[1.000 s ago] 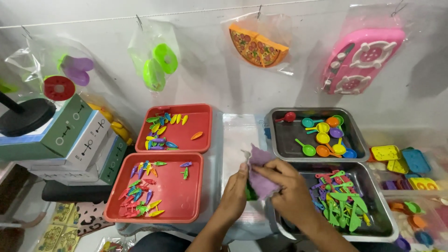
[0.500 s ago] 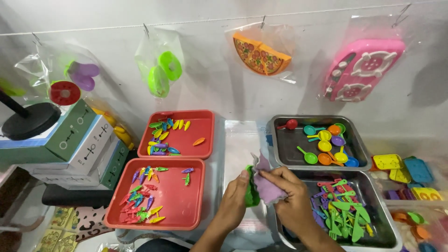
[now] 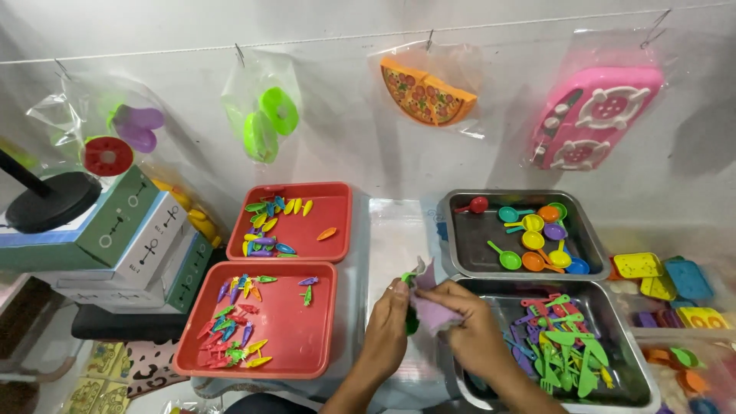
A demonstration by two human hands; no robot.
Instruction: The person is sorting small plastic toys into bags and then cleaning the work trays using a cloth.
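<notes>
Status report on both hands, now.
Left hand pinching a small green piece. Right hand gripping a purple piece. Both between red tray and metal tray. Nothing obstructing.

Two red plastic trays (image 3: 295,337) of mixed-colour small pieces, grey metal trays (image 3: 460,253), upper one with orange, yellow, green, purple toy spoons (image 3: 533,241), lower with green and purple toy cutlery (image 3: 563,353), lilac piece (image 3: 431,310) in hands, pink toy stove (image 3: 594,115), orange toy pizza (image 3: 425,92) on pale wall.
</notes>
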